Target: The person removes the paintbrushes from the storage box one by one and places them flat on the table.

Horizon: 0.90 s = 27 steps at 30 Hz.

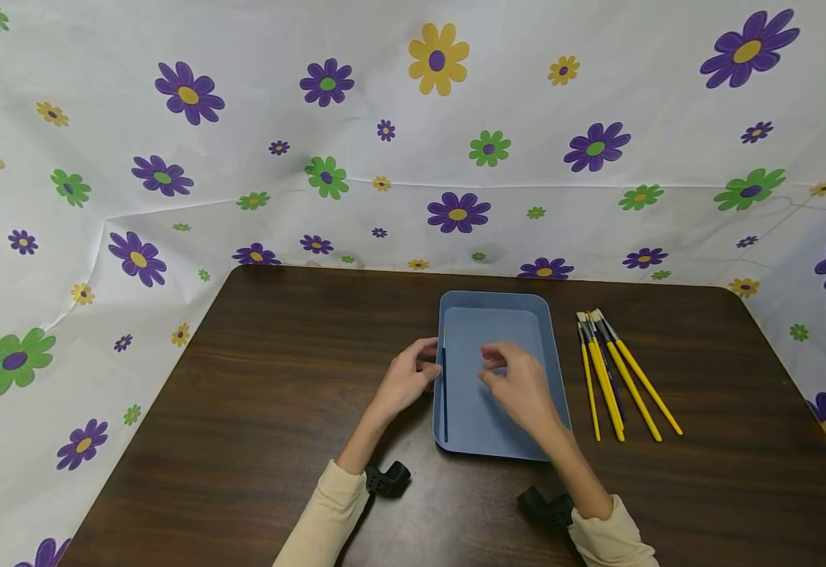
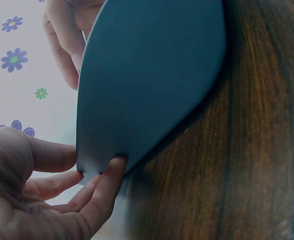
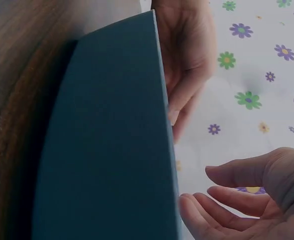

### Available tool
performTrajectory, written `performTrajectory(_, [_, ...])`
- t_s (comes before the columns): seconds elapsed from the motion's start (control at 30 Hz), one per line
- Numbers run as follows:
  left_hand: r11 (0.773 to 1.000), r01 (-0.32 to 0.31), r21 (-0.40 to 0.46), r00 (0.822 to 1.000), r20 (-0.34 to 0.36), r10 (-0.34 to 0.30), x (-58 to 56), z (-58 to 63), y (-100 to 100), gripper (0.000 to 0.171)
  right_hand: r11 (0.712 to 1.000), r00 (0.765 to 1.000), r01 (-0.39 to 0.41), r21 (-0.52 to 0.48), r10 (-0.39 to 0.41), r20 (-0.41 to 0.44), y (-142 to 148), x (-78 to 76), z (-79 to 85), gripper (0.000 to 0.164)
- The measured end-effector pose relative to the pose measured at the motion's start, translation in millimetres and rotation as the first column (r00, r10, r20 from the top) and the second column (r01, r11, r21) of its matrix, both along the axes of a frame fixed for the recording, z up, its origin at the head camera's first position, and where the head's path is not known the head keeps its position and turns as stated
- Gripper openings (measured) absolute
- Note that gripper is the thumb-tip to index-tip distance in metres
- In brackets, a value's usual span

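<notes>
A blue-grey tray [image 1: 495, 425] lies on the table, its outer wall [image 2: 151, 75] large in the left wrist view. Along its left inner side lies a thin paintbrush [image 1: 445, 394] with a dark handle, bristles toward the far end. My left hand [image 1: 410, 372] holds the tray's left edge, thumb at the rim and fingertips [image 2: 118, 162] against the outer wall. Over the middle of the tray is my right hand [image 1: 519, 382], fingers loosely bent and apart from the thumb. Nothing shows between its fingertips in the right wrist view.
Right of the tray, several paintbrushes [image 1: 621, 370] with mostly yellow handles lie fanned out, bristles away from me. The dark wooden table [image 1: 299, 378] ends at a white flowered cloth [image 1: 384, 157] behind. Black wrist devices [image 1: 388, 479] sit on both forearms.
</notes>
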<state>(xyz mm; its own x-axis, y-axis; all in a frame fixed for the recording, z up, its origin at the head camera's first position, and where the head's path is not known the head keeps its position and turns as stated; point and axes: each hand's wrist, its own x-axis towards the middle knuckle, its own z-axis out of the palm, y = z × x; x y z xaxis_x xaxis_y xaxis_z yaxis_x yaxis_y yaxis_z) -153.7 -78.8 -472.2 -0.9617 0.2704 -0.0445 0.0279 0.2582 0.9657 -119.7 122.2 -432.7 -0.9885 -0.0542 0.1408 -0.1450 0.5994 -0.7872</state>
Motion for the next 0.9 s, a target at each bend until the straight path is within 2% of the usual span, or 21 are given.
performTrajectory(0.2, [1.000, -0.003, 0.001, 1.000, 0.002, 0.003, 0.7, 1.4, 0, 0.047, 1.000, 1.000, 0.000, -0.010, 0.000, 0.016, -6, -2.1, -6.3, 0.033])
performTrajectory(0.47, [1.000, -0.006, 0.010, 1.000, 0.012, 0.006, 1.2, 1.4, -1, 0.046, 0.999, 0.996, -0.035, -0.028, 0.037, 0.083, -18, -2.5, -18.9, 0.034])
performTrajectory(0.67, [1.000, -0.009, 0.007, 1.000, 0.018, 0.009, -0.4, -0.2, 0, 0.046, 0.997, 0.993, -0.056, -0.046, 0.060, 0.102, -24, -1.7, -28.2, 0.032])
performTrajectory(0.9, [1.000, 0.012, 0.019, 1.000, 0.001, -0.012, -0.3, -1.4, -1, 0.047, 0.993, 0.989, -0.083, -0.081, 0.092, 0.118, -30, 0.4, -31.8, 0.032])
